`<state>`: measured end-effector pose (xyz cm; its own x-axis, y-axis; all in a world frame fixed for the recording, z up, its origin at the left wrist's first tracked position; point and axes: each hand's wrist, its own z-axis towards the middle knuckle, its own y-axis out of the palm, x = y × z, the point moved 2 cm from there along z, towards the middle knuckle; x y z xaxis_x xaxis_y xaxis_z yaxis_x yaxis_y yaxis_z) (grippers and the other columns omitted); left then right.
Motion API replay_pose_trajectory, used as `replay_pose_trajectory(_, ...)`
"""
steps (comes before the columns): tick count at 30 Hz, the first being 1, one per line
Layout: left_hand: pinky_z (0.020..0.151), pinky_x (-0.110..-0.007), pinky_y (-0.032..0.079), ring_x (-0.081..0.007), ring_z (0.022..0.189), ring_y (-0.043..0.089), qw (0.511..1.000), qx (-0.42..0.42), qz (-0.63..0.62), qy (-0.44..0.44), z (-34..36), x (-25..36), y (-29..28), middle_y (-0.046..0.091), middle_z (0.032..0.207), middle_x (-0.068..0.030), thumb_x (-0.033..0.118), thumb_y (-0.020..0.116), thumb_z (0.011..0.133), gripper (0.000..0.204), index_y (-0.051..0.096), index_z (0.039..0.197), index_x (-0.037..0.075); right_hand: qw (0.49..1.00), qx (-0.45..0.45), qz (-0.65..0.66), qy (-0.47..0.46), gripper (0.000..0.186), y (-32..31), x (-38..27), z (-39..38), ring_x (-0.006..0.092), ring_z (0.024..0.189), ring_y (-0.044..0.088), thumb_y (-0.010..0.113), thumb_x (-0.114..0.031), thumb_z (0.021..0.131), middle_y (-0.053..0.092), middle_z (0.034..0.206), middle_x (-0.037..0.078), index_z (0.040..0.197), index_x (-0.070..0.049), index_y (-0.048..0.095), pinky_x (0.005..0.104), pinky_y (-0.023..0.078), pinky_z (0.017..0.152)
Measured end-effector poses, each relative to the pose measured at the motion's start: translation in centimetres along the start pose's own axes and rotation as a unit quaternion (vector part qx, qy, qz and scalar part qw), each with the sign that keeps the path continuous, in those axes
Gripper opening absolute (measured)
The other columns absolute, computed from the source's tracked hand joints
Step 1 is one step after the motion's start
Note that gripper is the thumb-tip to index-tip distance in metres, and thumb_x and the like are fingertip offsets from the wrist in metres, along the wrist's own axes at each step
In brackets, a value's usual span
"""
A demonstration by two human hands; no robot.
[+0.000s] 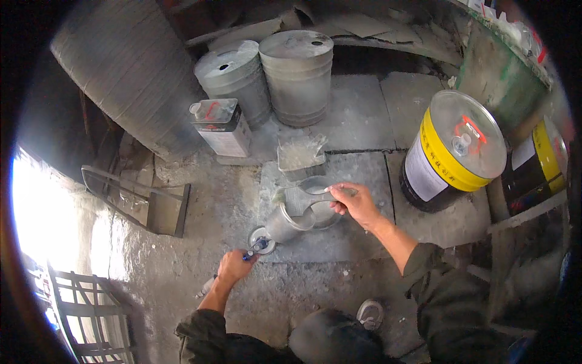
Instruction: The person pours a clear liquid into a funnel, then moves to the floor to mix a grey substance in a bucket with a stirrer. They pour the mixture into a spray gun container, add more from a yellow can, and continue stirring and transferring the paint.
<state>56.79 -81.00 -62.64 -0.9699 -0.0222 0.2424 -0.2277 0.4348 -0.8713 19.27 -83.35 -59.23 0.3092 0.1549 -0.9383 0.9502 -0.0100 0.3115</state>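
Note:
My left hand (235, 266) is closed around a tool with blue parts (259, 245), which looks like a spray gun. Against it sits a silver metal cup (285, 227), tilted, and a small round pale piece (262, 233) shows beside the blue parts. My right hand (357, 204) grips the grey handle of a wide flat paintbrush (300, 199), its head over the cup's mouth. Just behind the cup stands a round metal basin (330, 216), partly covered by the brush and cup. Whether the brush touches the cup's rim, I cannot tell.
A square open tub (301, 155) stands behind the basin. Farther back are a rectangular can (223, 130) and two grey drums (297, 79). A yellow-banded drum (451, 151) stands at right, a metal frame (142, 203) at left, and a round lid (370, 314) near my feet.

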Motion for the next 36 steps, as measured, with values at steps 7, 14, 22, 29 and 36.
replay_pose_trajectory(7, 0.071, -0.05, 0.051, -0.0432, 0.079, 0.065, 0.999, 0.01, 0.034, 0.0, 1.7, -1.2, -0.8, 0.066, 0.076, -0.0226, 0.055, 0.068, 0.083, 0.049, 0.073, 0.083, 0.006, 0.974, -0.183, -0.134, 0.003, 0.015, -4.6, -1.9, 1.5, 0.0069, 0.071, 0.057, 0.071, -0.014, 0.089, 0.066, 0.082, 0.001, 0.099, -0.003, 0.073, 0.0237, 0.046, 0.061)
replay_pose_trajectory(14, 0.071, -0.05, 0.051, -0.0436, 0.079, 0.065, 0.999, 0.046, 0.001, -0.004, 2.1, -2.3, -0.2, 0.066, 0.074, -0.0223, 0.054, 0.068, 0.084, 0.049, 0.072, 0.082, 0.005, 0.904, -0.026, -0.404, -0.135, 0.025, -7.7, 0.7, 3.8, 0.0211, 0.078, 0.069, 0.071, -0.023, 0.085, 0.074, 0.088, 0.01, 0.102, -0.005, 0.074, 0.0336, 0.052, 0.07)
replay_pose_trajectory(22, 0.072, -0.049, 0.052, -0.0422, 0.081, 0.066, 0.998, 0.042, 0.025, -0.028, 2.0, -2.3, -0.3, 0.068, 0.078, -0.0218, 0.052, 0.069, 0.083, 0.045, 0.073, 0.087, 0.007, 0.881, 0.09, -0.464, -0.033, 0.034, -3.9, 5.2, 3.7, 0.0443, 0.079, 0.066, 0.066, -0.034, 0.086, 0.068, 0.082, 0.025, 0.088, 0.0, 0.073, 0.0494, 0.052, 0.073)
replay_pose_trajectory(29, 0.072, -0.05, 0.052, -0.0424, 0.081, 0.066, 0.998, 0.042, 0.037, -0.023, 1.6, -2.2, -0.6, 0.068, 0.08, -0.0212, 0.05, 0.069, 0.083, 0.043, 0.073, 0.088, 0.008, 0.836, 0.067, -0.544, -0.033, 0.03, -4.6, 5.1, 2.7, 0.0406, 0.08, 0.067, 0.068, -0.032, 0.086, 0.07, 0.085, 0.021, 0.091, -0.003, 0.072, 0.0505, 0.052, 0.07)
replay_pose_trajectory(36, 0.071, -0.051, 0.051, -0.0421, 0.081, 0.066, 0.998, 0.039, 0.037, -0.027, 1.6, -2.6, -0.2, 0.068, 0.079, -0.0212, 0.051, 0.068, 0.083, 0.045, 0.072, 0.083, 0.007, 0.681, -0.054, -0.726, -0.085, 0.025, -3.8, 3.7, 2.5, 0.0373, 0.079, 0.068, 0.066, -0.033, 0.088, 0.07, 0.078, 0.015, 0.092, -0.01, 0.074, 0.0494, 0.053, 0.069)
